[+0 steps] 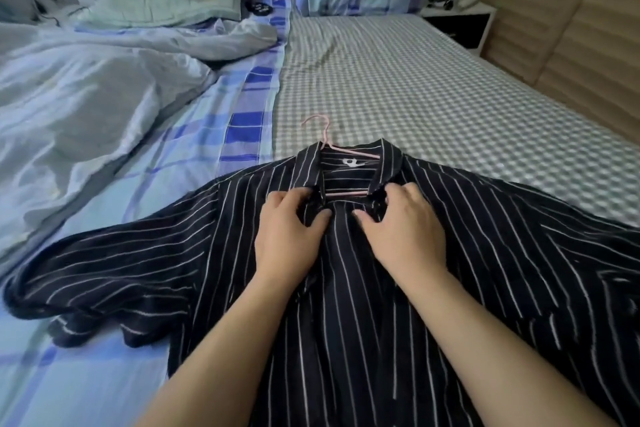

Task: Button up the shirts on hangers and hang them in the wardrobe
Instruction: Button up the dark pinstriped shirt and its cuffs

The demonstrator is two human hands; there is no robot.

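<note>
From the head view, the dark striped shirt [346, 288] lies flat on the bed [415, 80], front side up, with the pink hanger [327, 144] inside its collar and the hook pointing away from the person. The left hand [289, 230] grips the left edge of the placket just under the collar, its fingers curled on the cloth. The right hand [403, 225] grips the other edge in the same way, thumb close to the middle. The neck is still open, so I judge that the top button is not yet closed.

What could go wrong: the cloth is dark and the buttons are hard to see, so a button may go into a wrong hole and the front will sit crooked. A pull on the two edges could also shift the hanger out of one shoulder.

For room, the checked sheet [450, 107] beyond the hook is free. The crumpled duvet [86, 97] lies near the left sleeve, and the wooden panel [571, 28] closes the right side of the bed.
</note>
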